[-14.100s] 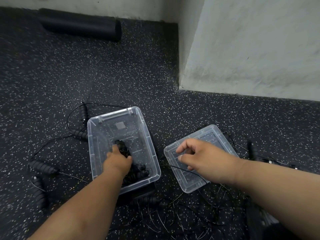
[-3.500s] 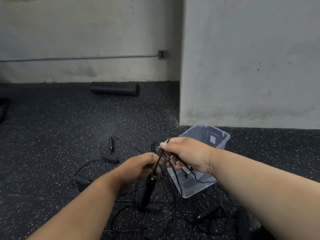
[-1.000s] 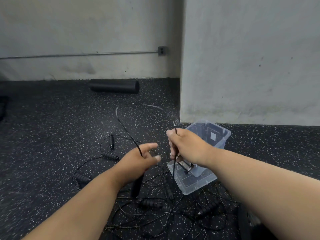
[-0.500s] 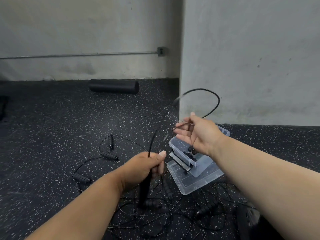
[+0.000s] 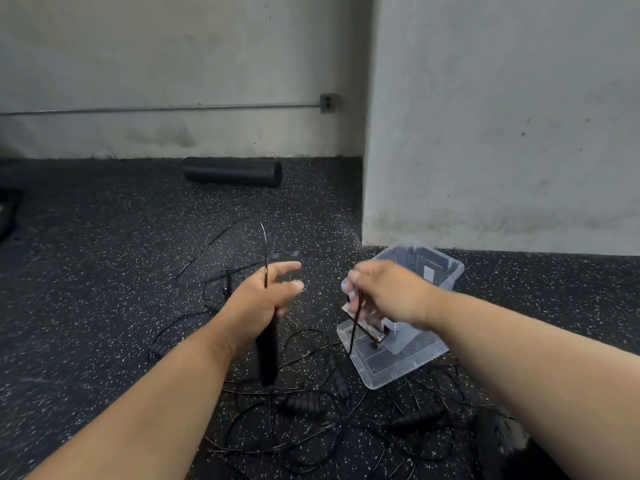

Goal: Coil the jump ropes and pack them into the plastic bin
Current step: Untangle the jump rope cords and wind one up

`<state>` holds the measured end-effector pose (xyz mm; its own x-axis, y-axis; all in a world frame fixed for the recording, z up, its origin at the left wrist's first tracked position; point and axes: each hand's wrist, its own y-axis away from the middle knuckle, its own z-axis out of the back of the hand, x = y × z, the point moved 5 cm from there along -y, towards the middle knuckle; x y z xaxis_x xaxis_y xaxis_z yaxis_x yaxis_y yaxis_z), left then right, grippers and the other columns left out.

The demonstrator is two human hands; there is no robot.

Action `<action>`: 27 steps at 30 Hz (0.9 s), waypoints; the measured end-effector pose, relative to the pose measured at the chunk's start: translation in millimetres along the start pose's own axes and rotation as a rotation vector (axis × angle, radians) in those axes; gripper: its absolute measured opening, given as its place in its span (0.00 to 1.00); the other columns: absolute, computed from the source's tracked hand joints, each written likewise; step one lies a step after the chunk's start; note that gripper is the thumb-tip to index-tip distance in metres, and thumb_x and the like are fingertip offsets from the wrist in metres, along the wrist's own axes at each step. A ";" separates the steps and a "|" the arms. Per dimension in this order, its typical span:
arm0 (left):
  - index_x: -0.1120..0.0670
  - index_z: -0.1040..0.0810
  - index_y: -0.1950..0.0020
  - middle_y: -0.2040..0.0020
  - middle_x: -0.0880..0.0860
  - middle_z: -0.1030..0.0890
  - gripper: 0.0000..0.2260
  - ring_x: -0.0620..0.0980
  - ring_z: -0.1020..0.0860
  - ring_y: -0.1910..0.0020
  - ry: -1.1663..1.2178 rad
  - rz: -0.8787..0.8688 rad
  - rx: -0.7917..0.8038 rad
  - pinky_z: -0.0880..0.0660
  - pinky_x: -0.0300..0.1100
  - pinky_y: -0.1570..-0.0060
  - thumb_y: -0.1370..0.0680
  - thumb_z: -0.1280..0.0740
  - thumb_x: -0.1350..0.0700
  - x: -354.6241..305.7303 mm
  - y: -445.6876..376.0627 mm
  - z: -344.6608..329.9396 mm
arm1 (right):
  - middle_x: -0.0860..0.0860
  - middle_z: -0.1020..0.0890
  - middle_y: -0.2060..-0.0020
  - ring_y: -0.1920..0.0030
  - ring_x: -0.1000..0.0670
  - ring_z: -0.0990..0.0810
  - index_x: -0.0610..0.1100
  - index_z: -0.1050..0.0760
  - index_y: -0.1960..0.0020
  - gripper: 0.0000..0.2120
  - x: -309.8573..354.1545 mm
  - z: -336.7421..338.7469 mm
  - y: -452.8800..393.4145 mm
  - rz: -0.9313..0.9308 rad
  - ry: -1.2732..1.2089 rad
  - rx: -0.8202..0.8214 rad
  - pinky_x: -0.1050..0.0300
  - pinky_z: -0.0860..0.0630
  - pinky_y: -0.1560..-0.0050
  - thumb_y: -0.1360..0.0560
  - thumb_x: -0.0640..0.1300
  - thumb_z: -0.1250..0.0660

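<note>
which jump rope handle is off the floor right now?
The smooth black handle gripped in the left hand, hanging straight down. The other handles, ribbed ones like this, lie on the floor among the tangled cords.

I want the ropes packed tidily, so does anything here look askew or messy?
Yes. The plastic bin sits tipped on its lid rather than flat on the floor, and loose jump ropes lie tangled in front of it.

We see black jump ropes [image 5: 304,403] on a black floor [image 5: 104,271] with white specks, a clear plastic bin [image 5: 408,355], and grey walls [image 5: 502,116].
</note>
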<state>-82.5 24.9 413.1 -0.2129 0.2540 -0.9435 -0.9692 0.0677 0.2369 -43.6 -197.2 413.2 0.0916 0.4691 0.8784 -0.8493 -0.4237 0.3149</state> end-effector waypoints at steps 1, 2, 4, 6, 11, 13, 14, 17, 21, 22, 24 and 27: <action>0.42 0.24 0.30 0.67 0.48 0.29 0.18 0.48 0.32 0.66 -0.148 0.012 0.014 0.33 0.42 0.62 0.19 0.28 0.53 4.5 0.4 -0.9 | 0.40 0.13 0.57 0.63 0.45 0.18 0.42 0.23 0.49 0.15 13.6 7.0 2.8 0.038 -0.097 -0.034 0.53 0.19 0.64 0.12 0.48 0.43; 0.40 0.26 0.28 0.67 0.46 0.29 0.23 0.46 0.32 0.67 -0.258 0.022 0.048 0.33 0.40 0.64 0.20 0.27 0.53 8.8 1.7 -5.9 | 0.40 0.13 0.57 0.64 0.45 0.18 0.42 0.24 0.49 0.15 28.5 11.8 7.4 0.087 -0.175 -0.050 0.53 0.19 0.64 0.12 0.48 0.44; 0.40 0.28 0.25 0.69 0.44 0.28 0.27 0.42 0.32 0.70 -0.325 0.062 0.171 0.33 0.35 0.69 0.22 0.24 0.53 18.9 6.9 -26.1 | 0.41 0.14 0.59 0.65 0.46 0.17 0.44 0.25 0.49 0.14 56.6 15.7 18.0 0.195 -0.289 -0.062 0.55 0.19 0.65 0.12 0.49 0.44; 0.39 0.28 0.25 0.67 0.43 0.27 0.27 0.41 0.32 0.71 -0.394 0.090 0.292 0.34 0.34 0.70 0.22 0.24 0.51 27.9 14.5 -49.3 | 0.42 0.14 0.61 0.66 0.46 0.16 0.45 0.25 0.48 0.13 77.0 17.0 26.9 0.277 -0.397 -0.093 0.55 0.18 0.66 0.12 0.50 0.44; 0.44 0.16 0.39 0.60 0.42 0.17 0.10 0.36 0.27 0.67 -0.524 0.085 0.388 0.25 0.35 0.52 0.16 0.34 0.44 33.5 21.6 -75.6 | 0.45 0.14 0.62 0.65 0.46 0.14 0.47 0.24 0.44 0.14 92.0 23.3 30.2 0.313 -0.554 -0.167 0.57 0.19 0.69 0.12 0.53 0.44; 0.46 0.15 0.48 0.55 0.42 0.17 0.15 0.40 0.30 0.70 -0.494 0.089 0.344 0.29 0.41 0.58 0.14 0.39 0.44 29.2 21.7 -73.5 | 0.44 0.14 0.59 0.62 0.45 0.14 0.47 0.23 0.42 0.18 82.4 29.7 25.0 0.274 -0.518 -0.211 0.56 0.18 0.67 0.12 0.56 0.46; 0.46 0.15 0.50 0.67 0.45 0.22 0.16 0.44 0.32 0.70 -0.473 0.072 0.291 0.31 0.42 0.62 0.14 0.40 0.43 26.6 20.1 -69.1 | 0.44 0.14 0.58 0.60 0.45 0.14 0.46 0.22 0.42 0.20 73.5 31.1 20.5 0.234 -0.500 -0.222 0.54 0.19 0.65 0.12 0.57 0.47; 0.47 0.16 0.53 0.67 0.45 0.28 0.18 0.48 0.31 0.66 -0.323 0.027 0.172 0.30 0.47 0.61 0.14 0.41 0.43 17.2 10.9 -53.4 | 0.44 0.14 0.55 0.57 0.46 0.16 0.44 0.20 0.41 0.22 37.0 25.3 9.2 0.081 -0.403 -0.165 0.47 0.19 0.54 0.12 0.56 0.48; 0.55 0.19 0.53 0.67 0.49 0.31 0.19 0.49 0.31 0.66 -0.054 -0.041 0.109 0.30 0.44 0.59 0.12 0.44 0.48 -6.2 7.3 -42.8 | 0.48 0.17 0.39 0.46 0.48 0.15 0.45 0.21 0.34 0.18 -10.8 -11.1 7.3 -0.070 0.252 0.192 0.46 0.18 0.44 0.18 0.37 0.44; 0.56 0.19 0.53 0.68 0.50 0.31 0.19 0.49 0.31 0.66 0.072 -0.040 0.104 0.30 0.44 0.60 0.12 0.43 0.49 -10.9 7.3 -42.2 | 0.49 0.21 0.33 0.42 0.48 0.17 0.47 0.25 0.28 0.21 -21.0 -24.1 8.3 -0.076 0.477 0.328 0.48 0.19 0.45 0.19 0.37 0.42; 0.56 0.20 0.54 0.68 0.50 0.32 0.17 0.49 0.32 0.68 0.304 -0.039 0.107 0.31 0.44 0.61 0.13 0.42 0.50 -18.8 8.0 -41.3 | 0.49 0.24 0.28 0.41 0.46 0.18 0.58 0.37 0.20 0.31 -37.7 -44.4 11.8 -0.102 0.615 0.443 0.48 0.21 0.46 0.21 0.46 0.36; 0.56 0.22 0.56 0.69 0.50 0.35 0.17 0.48 0.33 0.69 0.508 -0.032 0.122 0.32 0.44 0.62 0.14 0.41 0.48 -29.5 10.1 -40.5 | 0.48 0.28 0.24 0.36 0.49 0.22 0.63 0.44 0.18 0.32 -43.6 -61.4 7.6 -0.075 0.517 0.383 0.53 0.27 0.39 0.17 0.53 0.34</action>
<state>-91.0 -21.0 433.9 -0.2462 -0.2479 -0.9370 -0.9611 0.1873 0.2030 -85.9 -173.2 355.2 -0.1995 0.7803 0.5927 -0.5958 -0.5768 0.5589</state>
